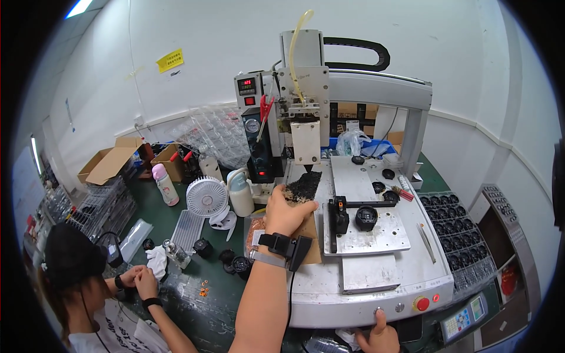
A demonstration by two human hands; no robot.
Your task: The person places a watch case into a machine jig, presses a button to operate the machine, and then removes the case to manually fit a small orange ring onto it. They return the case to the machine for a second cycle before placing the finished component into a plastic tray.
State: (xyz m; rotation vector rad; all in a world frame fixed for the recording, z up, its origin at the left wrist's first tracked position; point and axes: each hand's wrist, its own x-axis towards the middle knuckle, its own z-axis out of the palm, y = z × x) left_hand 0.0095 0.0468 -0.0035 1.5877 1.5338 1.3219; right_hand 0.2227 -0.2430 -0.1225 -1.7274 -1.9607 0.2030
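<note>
OK, nearest thing first: the bare right hand [379, 340] has its thumb up on a round silver button [378, 310] on the machine's front edge. I can't tell if its fingers hold anything, since they're mostly cut off or hidden.

Further in, the left hand [286, 215] reaches across with its thumb spread to the right. The rough, black, crumbly-looking patch [304, 186] is right at its far side, but the fingertips are hidden, so I can't say if it's gripped or just touched. A flat tan cardboard sheet [311, 244] shows under that wrist, and the pointed black nozzle [308, 168] hangs just beyond the hand, over the patch.

Progress? Hard to call. One round black plastic housing [366, 217] sits on the silver metal plate [391, 241] right of the left hand, not under the nozzle. I'd guess that one's not finished, but nothing proves it.

Containers: just left of the left wrist is a clear plastic bag [256, 225] of orange-brown bits. Well right of that hand, a clear moulded tray [472, 281] holds rows of round black parts; done or waiting, no idea. Past the hand to the left is a white pump bottle [241, 200], contents unclear. Way beyond the hand, behind the machine, a blue plastic bin [388, 148] has a crumpled clear bag [351, 143] at it.
</note>
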